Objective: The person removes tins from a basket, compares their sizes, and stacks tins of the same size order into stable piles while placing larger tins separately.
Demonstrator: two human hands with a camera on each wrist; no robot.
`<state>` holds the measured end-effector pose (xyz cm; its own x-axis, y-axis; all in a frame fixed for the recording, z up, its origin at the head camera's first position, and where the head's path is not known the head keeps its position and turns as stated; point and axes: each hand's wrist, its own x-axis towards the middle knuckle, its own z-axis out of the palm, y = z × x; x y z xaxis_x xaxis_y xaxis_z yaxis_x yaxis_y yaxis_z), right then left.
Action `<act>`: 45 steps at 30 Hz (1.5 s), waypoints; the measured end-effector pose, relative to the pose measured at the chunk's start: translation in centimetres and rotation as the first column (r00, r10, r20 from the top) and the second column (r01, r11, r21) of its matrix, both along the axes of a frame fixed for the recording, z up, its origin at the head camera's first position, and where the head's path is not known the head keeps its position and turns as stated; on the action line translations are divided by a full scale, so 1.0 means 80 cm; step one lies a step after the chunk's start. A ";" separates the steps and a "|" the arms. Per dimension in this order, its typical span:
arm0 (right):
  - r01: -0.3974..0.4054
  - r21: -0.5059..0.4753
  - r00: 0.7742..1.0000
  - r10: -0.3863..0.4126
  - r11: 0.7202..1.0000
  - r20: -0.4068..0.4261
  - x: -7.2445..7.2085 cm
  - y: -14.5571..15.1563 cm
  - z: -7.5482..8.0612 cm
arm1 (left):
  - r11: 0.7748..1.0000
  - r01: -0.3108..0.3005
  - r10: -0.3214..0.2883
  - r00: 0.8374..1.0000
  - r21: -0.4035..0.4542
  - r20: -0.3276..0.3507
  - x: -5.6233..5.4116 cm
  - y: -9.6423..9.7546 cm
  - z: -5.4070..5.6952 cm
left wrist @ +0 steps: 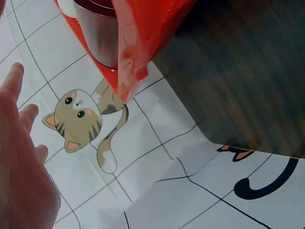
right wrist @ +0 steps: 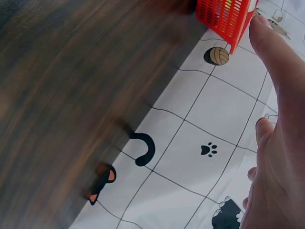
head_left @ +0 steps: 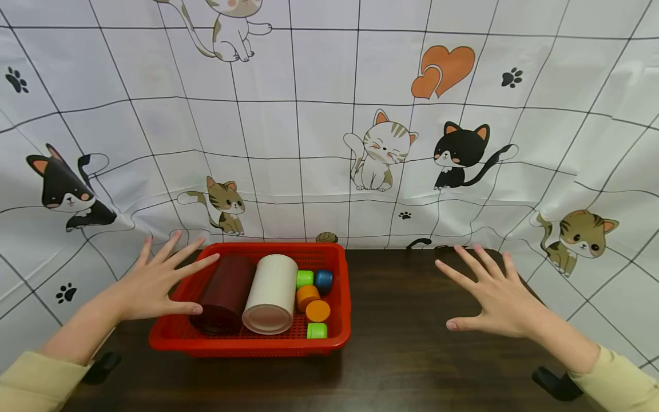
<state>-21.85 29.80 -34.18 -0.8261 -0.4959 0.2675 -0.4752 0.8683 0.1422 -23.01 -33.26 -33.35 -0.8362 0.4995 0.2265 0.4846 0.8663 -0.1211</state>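
A red plastic basket stands on the dark wooden table, left of the middle. Inside it lie a dark brown cylinder and a white cylinder side by side. Along the basket's right end sit small caps or blocks: green, orange and blue. My left hand is spread with fingers straight, over the basket's left edge; it holds nothing. Far to the right, my right hand is spread the same way above the table, holding nothing.
The dark wooden table runs across the front. Behind it and at both sides hangs a white sheet with grid lines and printed cats. Dark straps or bands show near both wrists.
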 end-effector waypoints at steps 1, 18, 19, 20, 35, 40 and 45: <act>-0.003 0.001 1.000 0.003 1.000 0.000 -0.001 -0.001 0.001 | 1.000 -0.003 0.003 1.000 0.005 -0.001 0.002 -0.001 -0.001; -0.059 0.030 0.998 0.060 0.998 -0.024 -0.019 -0.035 0.015 | 0.990 0.042 -0.038 0.999 0.134 -0.037 0.040 -0.014 -0.011; -0.062 0.034 0.998 0.062 0.998 -0.023 -0.020 -0.038 0.016 | 0.989 0.043 -0.038 0.998 0.139 -0.042 0.043 -0.014 -0.012; -0.067 0.035 0.997 0.068 0.997 -0.028 -0.021 -0.041 0.016 | 0.989 0.041 -0.035 0.998 0.141 -0.047 0.046 -0.014 -0.013; -0.113 0.069 0.993 0.115 0.991 -0.021 -0.029 -0.071 0.031 | 0.965 0.073 -0.044 0.992 0.250 -0.122 0.081 -0.008 -0.036; -0.128 0.070 0.992 0.129 0.989 -0.002 -0.033 -0.080 0.036 | 0.948 0.033 -0.002 0.995 0.316 -0.097 0.093 -0.004 -0.044; -0.154 0.066 0.988 0.155 0.986 -0.010 -0.040 -0.089 0.037 | 0.938 0.013 0.029 0.993 0.347 -0.116 0.102 -0.004 -0.055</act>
